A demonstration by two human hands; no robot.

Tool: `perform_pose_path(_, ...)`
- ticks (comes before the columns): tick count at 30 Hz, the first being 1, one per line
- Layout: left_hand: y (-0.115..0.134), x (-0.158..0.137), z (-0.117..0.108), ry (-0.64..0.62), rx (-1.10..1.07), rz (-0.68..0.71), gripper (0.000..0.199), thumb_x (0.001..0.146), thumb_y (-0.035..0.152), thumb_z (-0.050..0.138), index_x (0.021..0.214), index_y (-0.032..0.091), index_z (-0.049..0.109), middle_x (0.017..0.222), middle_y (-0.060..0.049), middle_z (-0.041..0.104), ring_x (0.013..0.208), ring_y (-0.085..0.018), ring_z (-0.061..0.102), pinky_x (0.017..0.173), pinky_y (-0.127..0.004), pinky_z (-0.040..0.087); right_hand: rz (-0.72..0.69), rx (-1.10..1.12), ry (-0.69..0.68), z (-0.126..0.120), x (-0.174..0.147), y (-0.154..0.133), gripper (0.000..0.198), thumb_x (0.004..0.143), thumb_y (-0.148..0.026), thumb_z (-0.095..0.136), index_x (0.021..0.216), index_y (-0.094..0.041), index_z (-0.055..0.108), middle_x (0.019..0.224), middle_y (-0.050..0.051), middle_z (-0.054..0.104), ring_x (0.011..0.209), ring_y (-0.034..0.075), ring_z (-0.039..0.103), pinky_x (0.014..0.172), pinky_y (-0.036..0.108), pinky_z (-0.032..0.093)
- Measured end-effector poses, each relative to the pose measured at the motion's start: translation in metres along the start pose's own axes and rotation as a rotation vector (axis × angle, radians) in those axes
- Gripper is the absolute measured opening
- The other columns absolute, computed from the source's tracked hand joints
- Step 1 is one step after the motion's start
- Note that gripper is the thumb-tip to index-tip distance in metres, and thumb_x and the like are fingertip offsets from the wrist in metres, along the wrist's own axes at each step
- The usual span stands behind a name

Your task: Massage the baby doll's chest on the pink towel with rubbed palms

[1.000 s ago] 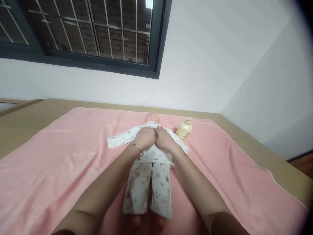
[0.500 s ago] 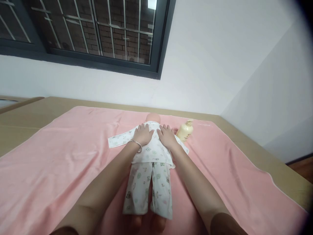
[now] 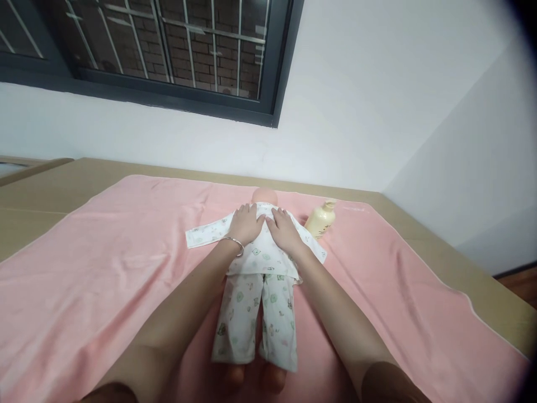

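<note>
A baby doll in a white pyjama top and white pyjama trousers, both with small printed figures, lies stretched out with its head away from me. No facial features show on its bare head. My left hand rests flat on the upper left of the top, fingers extended toward the head, a silver bangle at the wrist. Opposite it, my right hand lies flat on the upper right side. The thumbs point toward each other, slightly apart. The doll's feet poke out below the trousers.
A pale yellow pump bottle lies tilted beside the doll's right-hand sleeve. Under everything is a pink sheet over a light wooden surface. Behind stand a white wall and a dark-framed barred window.
The view has tipped slightly downward, so the scene sits a little higher. Both hands remain on the doll; my right hand's fingers have shifted slightly inward and the thumbs are nearer each other.
</note>
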State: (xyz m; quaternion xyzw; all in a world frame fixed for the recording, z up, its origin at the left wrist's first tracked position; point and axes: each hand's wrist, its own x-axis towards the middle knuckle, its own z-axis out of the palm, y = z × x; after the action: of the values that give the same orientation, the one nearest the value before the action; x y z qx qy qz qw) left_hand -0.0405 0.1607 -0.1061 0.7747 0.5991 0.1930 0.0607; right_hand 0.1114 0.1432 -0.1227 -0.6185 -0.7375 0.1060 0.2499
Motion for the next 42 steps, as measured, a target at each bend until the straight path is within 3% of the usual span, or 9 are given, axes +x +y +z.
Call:
perform_pose_path(5,-0.011,0.008,0.02,0.01,-0.09,-0.005,0.059,0.099,0.048,0.031,0.142,0.01,0.044,0.151,-0.018,0.042,0.143,-0.031,0.031,0.116,-0.042,0.021,0.023,-0.013,0.046,0.012,0.004,0.011,0.065,0.102,-0.05,0.025,0.15,-0.008,0.035,0.159,0.018,0.028,0.149,0.028,0.019,0.121,0.043,0.008)
perform_pose_path(11,-0.01,0.009,0.019,0.003,-0.072,-0.009,0.058,0.099,0.049,0.03,0.142,0.013,0.045,0.148,-0.016,0.047,0.14,-0.029,0.036,0.114,-0.041,0.024,0.017,-0.032,0.043,0.013,0.004,0.011,0.066,0.101,-0.053,0.024,0.149,-0.01,0.036,0.158,0.017,0.03,0.148,0.028,0.022,0.12,0.044,0.01)
perform_pose_path(16,-0.011,0.009,0.019,-0.007,-0.071,-0.003,0.062,0.098,0.049,0.03,0.142,0.008,0.045,0.149,-0.019,0.045,0.142,-0.032,0.034,0.115,-0.043,0.024,0.016,-0.026,0.035,0.014,0.004,0.011,0.068,0.101,-0.055,0.023,0.149,-0.009,0.037,0.157,0.018,0.03,0.148,0.03,0.022,0.12,0.045,0.011)
perform_pose_path(20,-0.016,0.011,0.019,0.015,-0.111,0.037,0.059,0.097,0.05,0.033,0.138,0.011,0.05,0.142,-0.017,0.052,0.135,-0.031,0.042,0.112,-0.042,0.03,0.023,-0.02,0.04,0.012,0.003,0.009,0.065,0.101,-0.052,0.025,0.149,-0.01,0.038,0.157,0.018,0.031,0.148,0.028,0.022,0.12,0.044,0.011)
perform_pose_path(23,-0.02,0.013,0.016,0.043,-0.157,0.056,0.053,0.098,0.046,0.034,0.135,0.012,0.053,0.139,-0.015,0.057,0.13,-0.027,0.048,0.111,-0.039,0.033,0.037,-0.021,0.063,0.005,0.001,0.003,0.064,0.101,-0.05,0.03,0.15,-0.01,0.036,0.159,0.019,0.025,0.149,0.029,0.018,0.12,0.046,0.01)
perform_pose_path(27,-0.022,0.014,0.006,0.087,-0.323,0.039,0.049,0.099,0.041,0.031,0.129,0.013,0.058,0.137,-0.013,0.059,0.127,-0.025,0.053,0.109,-0.036,0.037,-0.062,-0.036,0.189,-0.002,-0.004,-0.007,0.063,0.099,-0.045,0.036,0.152,-0.012,0.031,0.163,0.016,0.016,0.151,0.026,0.009,0.121,0.046,0.006)
perform_pose_path(33,-0.021,0.012,-0.016,0.152,-0.482,0.002,0.046,0.1,0.042,0.028,0.105,0.018,0.066,0.116,-0.008,0.07,0.109,-0.024,0.063,0.098,-0.034,0.045,-0.134,-0.013,0.018,0.003,-0.008,-0.016,0.056,0.099,-0.045,0.039,0.146,-0.015,0.043,0.16,0.014,0.027,0.15,0.03,0.016,0.119,0.052,0.01)
perform_pose_path(38,-0.023,0.013,-0.022,0.167,-0.513,0.013,0.043,0.099,0.041,0.029,0.101,0.018,0.066,0.115,-0.008,0.07,0.107,-0.024,0.063,0.098,-0.033,0.045,-0.154,-0.001,0.142,0.001,-0.01,-0.018,0.055,0.097,-0.039,0.042,0.147,-0.016,0.041,0.161,0.013,0.024,0.151,0.026,0.014,0.121,0.048,0.008)
perform_pose_path(42,-0.023,0.013,-0.022,0.16,-0.531,0.015,0.042,0.098,0.042,0.033,0.105,0.019,0.066,0.119,-0.008,0.069,0.112,-0.024,0.061,0.1,-0.032,0.044,-0.195,-0.014,0.071,0.002,-0.011,-0.018,0.051,0.097,-0.038,0.043,0.142,-0.015,0.049,0.157,0.013,0.034,0.149,0.028,0.02,0.12,0.05,0.01)
